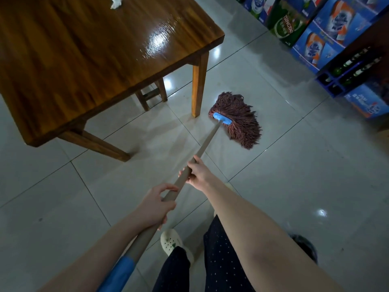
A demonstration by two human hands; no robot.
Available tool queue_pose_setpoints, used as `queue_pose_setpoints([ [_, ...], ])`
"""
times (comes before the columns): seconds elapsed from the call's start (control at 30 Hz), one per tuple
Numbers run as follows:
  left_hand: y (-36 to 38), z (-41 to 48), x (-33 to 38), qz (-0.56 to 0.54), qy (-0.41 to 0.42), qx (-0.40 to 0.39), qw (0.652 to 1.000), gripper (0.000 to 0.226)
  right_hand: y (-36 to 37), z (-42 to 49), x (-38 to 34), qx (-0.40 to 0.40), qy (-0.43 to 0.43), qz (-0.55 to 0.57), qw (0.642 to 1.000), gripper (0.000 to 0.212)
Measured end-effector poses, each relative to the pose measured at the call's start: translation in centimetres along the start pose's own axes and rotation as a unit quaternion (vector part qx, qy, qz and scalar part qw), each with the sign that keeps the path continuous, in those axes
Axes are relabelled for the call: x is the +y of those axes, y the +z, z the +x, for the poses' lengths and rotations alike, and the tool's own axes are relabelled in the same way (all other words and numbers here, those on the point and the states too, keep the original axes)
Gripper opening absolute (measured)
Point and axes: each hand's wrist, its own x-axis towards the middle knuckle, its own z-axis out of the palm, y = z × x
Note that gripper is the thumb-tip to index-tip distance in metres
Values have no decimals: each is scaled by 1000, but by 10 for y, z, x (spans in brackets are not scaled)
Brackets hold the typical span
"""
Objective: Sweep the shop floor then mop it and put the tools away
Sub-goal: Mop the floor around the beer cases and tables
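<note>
A mop with a reddish-brown string head (239, 120) and a blue clamp (222, 118) lies flat on the pale tiled floor (294, 186), just right of a table leg (199, 85). Its tan handle (207, 142) runs down and left toward me and ends in a blue grip (120, 272). My right hand (196, 173) grips the handle further up, fingers wrapped round it. My left hand (154, 206) holds the handle lower down, closer to my body.
A glossy wooden table (84, 51) fills the upper left, with a crumpled white tissue (116, 2) on it and a stool (150, 94) beneath. Stacked drink cartons (320, 34) and a blue bottle crate (347, 76) line the right. My slippered foot (171, 242) is at the bottom.
</note>
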Motion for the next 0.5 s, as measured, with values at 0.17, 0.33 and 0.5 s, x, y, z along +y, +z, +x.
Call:
queue_pose_setpoints([
  [0.17, 11, 39, 39, -7, -7, 8, 1000, 40, -12, 21, -51, 9, -12, 13, 1000, 62],
  [0.33, 30, 100, 111, -3, 0, -3, 1000, 39, -35, 53, -138, 29, -22, 26, 999, 59],
  [0.5, 41, 165, 183, 2, 7, -6, 1000, 39, -52, 89, -228, 37, -36, 25, 998, 60],
])
